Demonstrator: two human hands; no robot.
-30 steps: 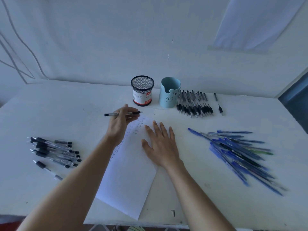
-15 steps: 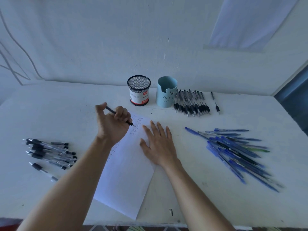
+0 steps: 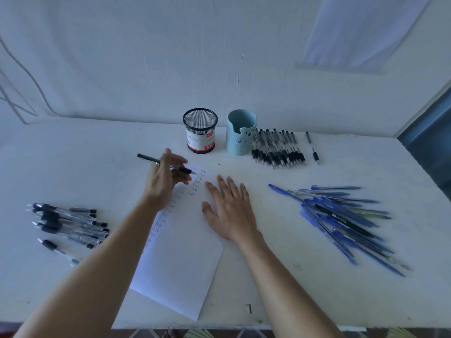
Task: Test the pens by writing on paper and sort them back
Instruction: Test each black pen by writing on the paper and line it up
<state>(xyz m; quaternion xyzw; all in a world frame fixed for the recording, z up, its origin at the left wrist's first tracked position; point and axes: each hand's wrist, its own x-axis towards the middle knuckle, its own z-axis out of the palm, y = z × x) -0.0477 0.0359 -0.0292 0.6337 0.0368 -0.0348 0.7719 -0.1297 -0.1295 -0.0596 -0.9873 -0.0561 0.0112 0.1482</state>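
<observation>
My left hand [image 3: 164,180] holds a black pen [image 3: 146,157] over the top left corner of the white sheet of paper [image 3: 180,259], the tip pointing right toward a column of written words. My right hand [image 3: 229,211] lies flat with spread fingers on the paper's right edge. A black mesh pen cup [image 3: 200,130] and a light blue bear cup [image 3: 240,132] stand at the back of the table.
A row of black pens [image 3: 278,148] lies right of the blue cup, with two single pens [image 3: 312,147] beyond it. A pile of blue pens [image 3: 341,220] lies at the right. Several black-capped pens [image 3: 66,223] lie at the left. The table's front edge [image 3: 219,326] is near.
My left hand turned the pen from a fist-like grip to a finger hold, its tip now pointing right over the paper's top. The right hand stayed flat on the sheet.
</observation>
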